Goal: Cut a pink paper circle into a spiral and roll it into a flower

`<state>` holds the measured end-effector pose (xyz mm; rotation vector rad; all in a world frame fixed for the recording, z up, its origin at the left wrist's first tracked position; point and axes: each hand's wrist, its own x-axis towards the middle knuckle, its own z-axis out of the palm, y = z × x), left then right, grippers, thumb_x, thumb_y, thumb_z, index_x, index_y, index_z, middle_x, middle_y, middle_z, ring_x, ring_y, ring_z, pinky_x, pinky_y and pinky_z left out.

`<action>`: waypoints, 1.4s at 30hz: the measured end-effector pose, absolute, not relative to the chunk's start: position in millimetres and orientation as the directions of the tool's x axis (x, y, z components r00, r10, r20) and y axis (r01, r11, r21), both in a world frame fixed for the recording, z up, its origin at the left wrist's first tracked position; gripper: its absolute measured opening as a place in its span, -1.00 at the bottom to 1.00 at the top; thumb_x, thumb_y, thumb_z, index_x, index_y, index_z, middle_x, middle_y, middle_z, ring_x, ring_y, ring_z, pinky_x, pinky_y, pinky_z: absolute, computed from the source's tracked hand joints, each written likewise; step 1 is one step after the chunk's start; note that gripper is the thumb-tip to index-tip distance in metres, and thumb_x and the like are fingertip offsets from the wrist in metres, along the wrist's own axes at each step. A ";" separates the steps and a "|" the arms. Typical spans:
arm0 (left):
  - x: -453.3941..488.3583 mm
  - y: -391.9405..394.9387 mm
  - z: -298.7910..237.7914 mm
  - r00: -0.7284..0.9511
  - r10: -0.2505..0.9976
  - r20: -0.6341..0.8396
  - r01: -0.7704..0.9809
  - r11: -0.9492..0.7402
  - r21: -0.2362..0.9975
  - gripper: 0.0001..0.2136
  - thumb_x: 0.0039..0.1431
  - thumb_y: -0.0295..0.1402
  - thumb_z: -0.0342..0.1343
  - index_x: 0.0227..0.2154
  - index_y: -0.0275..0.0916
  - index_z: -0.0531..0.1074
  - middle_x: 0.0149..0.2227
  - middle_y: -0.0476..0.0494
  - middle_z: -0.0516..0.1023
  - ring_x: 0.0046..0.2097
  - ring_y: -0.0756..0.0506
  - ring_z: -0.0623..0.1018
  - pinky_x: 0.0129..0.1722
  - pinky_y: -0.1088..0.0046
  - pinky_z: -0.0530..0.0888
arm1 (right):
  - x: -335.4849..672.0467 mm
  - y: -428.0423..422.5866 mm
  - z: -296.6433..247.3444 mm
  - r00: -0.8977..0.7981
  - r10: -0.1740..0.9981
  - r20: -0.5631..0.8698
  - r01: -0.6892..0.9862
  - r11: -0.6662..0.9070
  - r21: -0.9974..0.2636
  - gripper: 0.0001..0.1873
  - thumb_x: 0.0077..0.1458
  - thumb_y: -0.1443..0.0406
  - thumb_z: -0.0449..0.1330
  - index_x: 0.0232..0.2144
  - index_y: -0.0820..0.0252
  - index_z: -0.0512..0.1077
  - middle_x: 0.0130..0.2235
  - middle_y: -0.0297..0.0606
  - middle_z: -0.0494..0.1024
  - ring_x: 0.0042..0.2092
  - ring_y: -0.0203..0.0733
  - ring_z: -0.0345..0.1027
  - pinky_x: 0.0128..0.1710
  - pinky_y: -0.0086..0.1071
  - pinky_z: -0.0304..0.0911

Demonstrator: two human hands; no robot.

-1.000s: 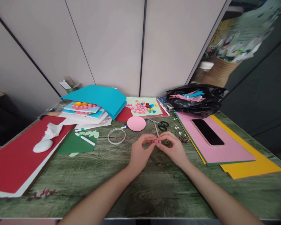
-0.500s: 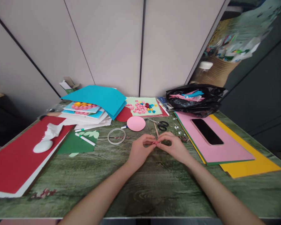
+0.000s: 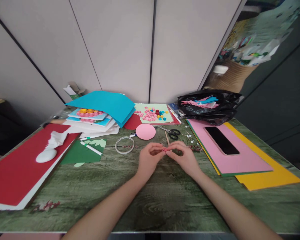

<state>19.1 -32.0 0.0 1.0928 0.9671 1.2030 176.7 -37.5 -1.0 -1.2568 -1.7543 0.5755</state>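
Observation:
My left hand and my right hand meet over the middle of the table. Between their fingertips they pinch a small pink paper piece, largely covered by the fingers. Just beyond lies a thin wooden stick, close to black-handled scissors. A pink paper circle rests behind my left hand, overlapping a red paper shape. Behind these, small pink, yellow, blue and red rolled paper pieces are spread on a pale green sheet.
To the left are a clear ring, green paper, a white marker, red sheets and blue sheets. On the right, a phone lies on pink paper, before a black plastic bag of scraps.
The fingers of both hands have shifted slightly around the pink paper piece, which shows a little more redly between the fingertips. Everything else on the table stays put.

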 end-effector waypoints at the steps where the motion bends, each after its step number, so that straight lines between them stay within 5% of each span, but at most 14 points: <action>1: 18.4 -31.5 0.1 0.144 0.990 0.004 -0.188 0.024 0.982 -0.76 -0.15 -0.46 0.26 -0.35 -0.30 0.41 -0.35 -0.20 0.60 -0.26 -0.11 0.59 -0.21 0.35 0.49 | 177.1 -38.0 0.2 -0.126 0.910 0.395 0.553 0.395 -0.734 -0.88 0.00 0.21 0.22 -0.43 0.12 0.48 -0.29 -0.23 0.48 -0.16 -0.12 0.30 -0.11 -0.17 0.19; 8: 12.6 -32.1 1.0 0.305 0.949 0.084 0.094 -0.118 0.989 -0.78 -0.09 -0.49 0.20 -0.30 -0.29 0.44 -0.35 -0.17 0.59 -0.28 -0.09 0.58 -0.21 0.36 0.48 | 185.8 -37.7 10.0 -0.321 0.886 0.334 0.661 0.462 -0.592 -0.97 -0.02 0.29 0.24 -0.47 0.11 0.47 -0.25 -0.25 0.47 -0.14 -0.12 0.27 -0.13 -0.18 0.19; 16: 14.0 -30.4 1.8 0.238 0.970 0.053 -0.162 -0.014 0.987 -0.74 -0.13 -0.49 0.24 -0.30 -0.31 0.41 -0.28 -0.22 0.59 -0.22 -0.10 0.58 -0.14 0.33 0.49 | 184.2 -38.0 12.0 -0.220 0.861 0.459 0.608 0.489 -0.626 -0.95 0.01 0.27 0.24 -0.41 0.09 0.50 -0.28 -0.25 0.46 -0.16 -0.14 0.29 -0.14 -0.20 0.22; 21: 15.4 -32.6 4.0 0.199 0.972 0.121 -0.140 -0.094 0.986 -0.80 -0.09 -0.48 0.23 -0.33 -0.32 0.42 -0.28 -0.21 0.58 -0.22 -0.08 0.58 -0.13 0.35 0.48 | 180.4 -41.1 11.1 -0.195 0.820 0.538 0.654 0.517 -0.552 -0.94 0.02 0.27 0.23 -0.40 0.09 0.50 -0.30 -0.25 0.47 -0.17 -0.13 0.28 -0.18 -0.20 0.21; 32: 11.9 -34.8 1.9 0.319 0.902 0.290 0.355 -0.397 0.846 -0.73 -0.02 -0.55 0.13 -0.22 -0.18 0.42 -0.26 -0.03 0.59 -0.20 -0.05 0.56 -0.11 0.35 0.44 | 179.6 -46.3 9.9 -0.336 0.816 0.471 0.797 0.512 -0.319 -0.88 -0.03 0.36 0.22 -0.37 0.07 0.47 -0.20 -0.27 0.48 -0.10 -0.07 0.22 -0.16 -0.15 0.09; 42: 13.6 -35.5 3.4 0.223 0.936 0.271 0.023 -0.283 0.959 -0.81 -0.02 -0.44 0.20 -0.27 -0.25 0.44 -0.24 -0.14 0.57 -0.18 -0.05 0.56 -0.09 0.38 0.46 | 184.9 -44.3 17.6 -0.256 0.792 0.554 0.729 0.535 -0.428 -0.97 0.00 0.28 0.24 -0.41 0.07 0.48 -0.26 -0.27 0.48 -0.14 -0.10 0.25 -0.18 -0.20 0.14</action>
